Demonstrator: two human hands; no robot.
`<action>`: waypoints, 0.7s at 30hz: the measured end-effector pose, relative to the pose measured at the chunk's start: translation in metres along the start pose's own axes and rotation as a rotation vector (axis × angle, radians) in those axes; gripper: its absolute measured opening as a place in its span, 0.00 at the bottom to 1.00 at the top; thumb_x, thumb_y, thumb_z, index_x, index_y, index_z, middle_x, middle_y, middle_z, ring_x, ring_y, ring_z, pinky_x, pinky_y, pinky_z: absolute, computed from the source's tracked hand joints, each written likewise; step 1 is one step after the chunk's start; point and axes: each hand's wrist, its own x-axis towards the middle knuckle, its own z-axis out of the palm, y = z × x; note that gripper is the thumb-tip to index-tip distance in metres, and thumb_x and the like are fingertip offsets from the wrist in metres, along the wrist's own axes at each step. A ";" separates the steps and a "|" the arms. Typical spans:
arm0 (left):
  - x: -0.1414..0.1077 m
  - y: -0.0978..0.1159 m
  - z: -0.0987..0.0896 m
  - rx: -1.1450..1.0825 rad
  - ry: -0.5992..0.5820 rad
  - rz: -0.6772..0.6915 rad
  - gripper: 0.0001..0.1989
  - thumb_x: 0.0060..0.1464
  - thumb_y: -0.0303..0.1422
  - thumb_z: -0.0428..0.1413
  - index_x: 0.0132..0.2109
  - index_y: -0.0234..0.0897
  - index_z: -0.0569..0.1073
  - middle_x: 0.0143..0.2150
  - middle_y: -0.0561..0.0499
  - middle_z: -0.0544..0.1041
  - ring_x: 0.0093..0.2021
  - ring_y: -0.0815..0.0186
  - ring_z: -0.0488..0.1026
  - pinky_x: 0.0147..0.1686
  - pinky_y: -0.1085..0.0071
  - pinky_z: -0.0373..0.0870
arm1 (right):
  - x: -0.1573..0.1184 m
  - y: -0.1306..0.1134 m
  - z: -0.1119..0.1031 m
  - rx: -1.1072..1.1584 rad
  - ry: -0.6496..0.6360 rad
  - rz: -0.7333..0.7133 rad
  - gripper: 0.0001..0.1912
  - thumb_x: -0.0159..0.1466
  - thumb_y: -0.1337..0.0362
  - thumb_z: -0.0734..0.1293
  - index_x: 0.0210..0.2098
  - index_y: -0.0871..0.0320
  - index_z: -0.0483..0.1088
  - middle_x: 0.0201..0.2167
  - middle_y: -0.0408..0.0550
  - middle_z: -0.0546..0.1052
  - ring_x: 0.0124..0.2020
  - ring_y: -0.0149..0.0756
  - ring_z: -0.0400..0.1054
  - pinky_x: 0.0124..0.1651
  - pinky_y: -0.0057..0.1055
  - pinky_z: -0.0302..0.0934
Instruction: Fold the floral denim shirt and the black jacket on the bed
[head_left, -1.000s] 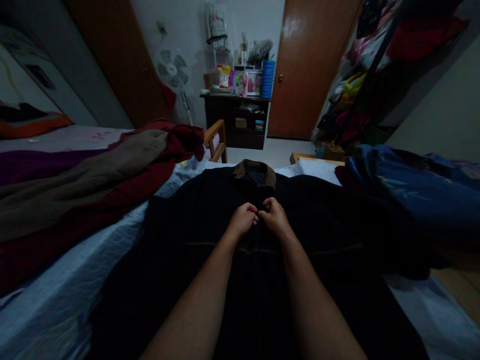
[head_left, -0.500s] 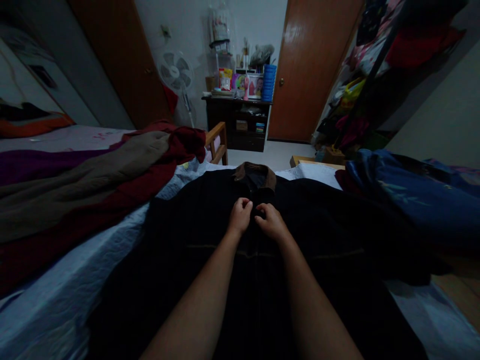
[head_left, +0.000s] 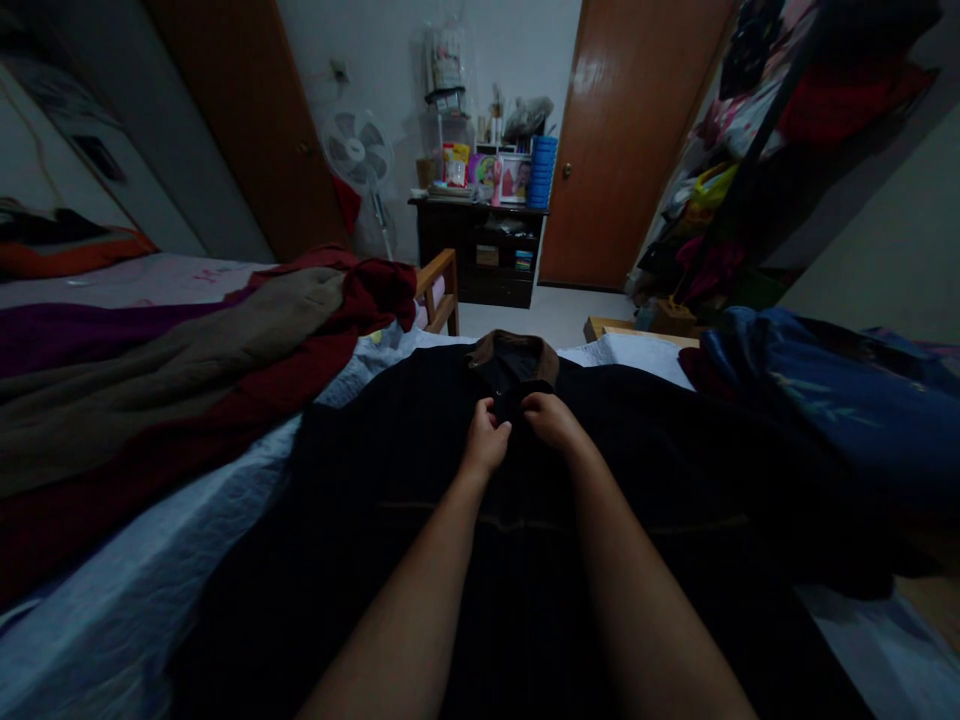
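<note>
A dark jacket (head_left: 405,430) lies spread out on a bed with a pale quilted cover (head_left: 247,500). Its brown collar (head_left: 545,362) points away from me and stands partly open. Just below the collar, my left hand (head_left: 487,438) pinches the jacket's left front edge between thumb and fingers. My right hand (head_left: 553,420) has its fingers curled on the opposite front edge, near the collar's right end. A small gap separates the two hands. The fingertips of my right hand are partly hidden in the dark cloth.
Red, grey-brown and purple clothes (head_left: 277,310) lie along the left. Folded blue jeans (head_left: 832,390) are stacked at the right. Beyond the bed stand a wooden chair (head_left: 448,285), a fan (head_left: 358,150) and a dark cabinet (head_left: 480,250) bearing various items.
My right hand has moved up toward the collar and closed on the front edge. The collar opening has spread wider. The view has shifted slightly.
</note>
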 end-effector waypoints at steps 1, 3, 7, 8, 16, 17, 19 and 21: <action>0.001 -0.001 0.000 -0.020 0.003 -0.005 0.25 0.47 0.22 0.54 0.54 0.36 0.63 0.35 0.53 0.74 0.32 0.69 0.72 0.35 0.74 0.67 | 0.004 -0.002 0.004 0.000 0.005 0.006 0.15 0.59 0.72 0.63 0.44 0.59 0.75 0.44 0.51 0.78 0.45 0.37 0.71 0.49 0.30 0.60; 0.002 -0.001 0.000 -0.073 -0.005 -0.015 0.28 0.46 0.22 0.54 0.56 0.37 0.62 0.35 0.53 0.74 0.32 0.70 0.72 0.35 0.74 0.67 | 0.008 -0.005 0.014 -0.005 0.023 0.027 0.16 0.62 0.67 0.64 0.49 0.60 0.73 0.50 0.56 0.75 0.51 0.41 0.68 0.53 0.34 0.59; 0.003 -0.002 0.001 -0.156 -0.017 -0.034 0.29 0.46 0.23 0.56 0.57 0.36 0.62 0.36 0.53 0.75 0.33 0.70 0.72 0.35 0.75 0.67 | 0.004 -0.007 0.031 -0.076 0.060 0.098 0.22 0.64 0.58 0.62 0.55 0.61 0.69 0.62 0.61 0.63 0.61 0.51 0.57 0.58 0.44 0.53; 0.003 -0.002 0.001 -0.157 -0.013 -0.039 0.29 0.46 0.23 0.56 0.56 0.36 0.63 0.35 0.53 0.75 0.32 0.70 0.72 0.35 0.75 0.67 | 0.003 -0.006 0.034 -0.100 0.069 0.114 0.23 0.65 0.56 0.62 0.56 0.61 0.67 0.64 0.61 0.61 0.63 0.52 0.55 0.59 0.46 0.52; 0.001 0.000 0.002 -0.087 0.006 -0.087 0.25 0.51 0.24 0.52 0.57 0.37 0.62 0.33 0.55 0.71 0.25 0.73 0.68 0.25 0.79 0.63 | 0.010 0.004 0.039 -0.211 0.074 0.200 0.33 0.62 0.54 0.65 0.64 0.60 0.58 0.68 0.59 0.53 0.68 0.54 0.43 0.63 0.47 0.43; 0.001 0.001 0.001 -0.086 0.010 -0.095 0.24 0.52 0.24 0.51 0.57 0.37 0.61 0.33 0.55 0.70 0.25 0.74 0.68 0.25 0.79 0.63 | 0.013 0.007 0.037 -0.217 0.070 0.209 0.34 0.62 0.53 0.66 0.64 0.59 0.58 0.67 0.59 0.53 0.68 0.54 0.43 0.63 0.48 0.43; -0.001 0.003 0.001 -0.088 0.032 -0.108 0.23 0.52 0.24 0.51 0.56 0.38 0.62 0.34 0.55 0.70 0.26 0.73 0.68 0.25 0.80 0.63 | 0.017 0.012 0.031 -0.234 0.070 0.218 0.35 0.60 0.52 0.67 0.63 0.58 0.58 0.66 0.59 0.55 0.68 0.55 0.43 0.63 0.48 0.44; -0.002 0.005 0.000 -0.091 0.058 -0.109 0.23 0.52 0.24 0.51 0.56 0.38 0.62 0.34 0.55 0.69 0.27 0.73 0.68 0.25 0.80 0.63 | 0.020 0.018 0.026 -0.245 0.082 0.220 0.36 0.60 0.52 0.68 0.63 0.57 0.57 0.64 0.59 0.59 0.67 0.53 0.45 0.62 0.47 0.45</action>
